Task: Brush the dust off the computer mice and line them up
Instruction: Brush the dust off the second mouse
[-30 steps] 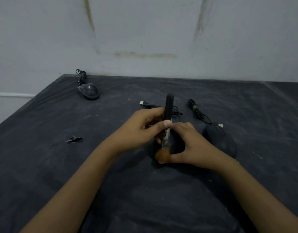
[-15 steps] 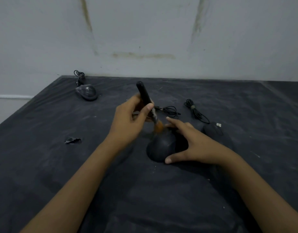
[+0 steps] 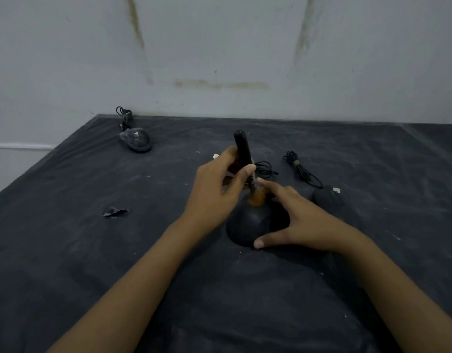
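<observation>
The dark cloth-covered table [image 3: 92,250] runs back to the wall [image 3: 220,47], and its left edge drops away beyond the far mouse [image 3: 136,141] near that back corner. Bare cloth lies wide to the left and toward the person. The right is tighter, with a second mouse [image 3: 326,200] just beside the right hand [image 3: 304,220] and coiled cables [image 3: 300,169] behind. The mouse being cleaned [image 3: 248,225] sits mid-table, braced by that right hand, thumb at its near rim and fingers spread over the far side, as half a second ago. The left hand [image 3: 214,197] pinches the brush [image 3: 244,154] between thumb and fingers. Over the last second its orange bristles [image 3: 256,198] have gone from the mouse's near end to its far top (handle now nearer upright), so I judge this mouse mid-sweep and nothing lined up yet. A small torn scrap [image 3: 115,212] lies well left.
</observation>
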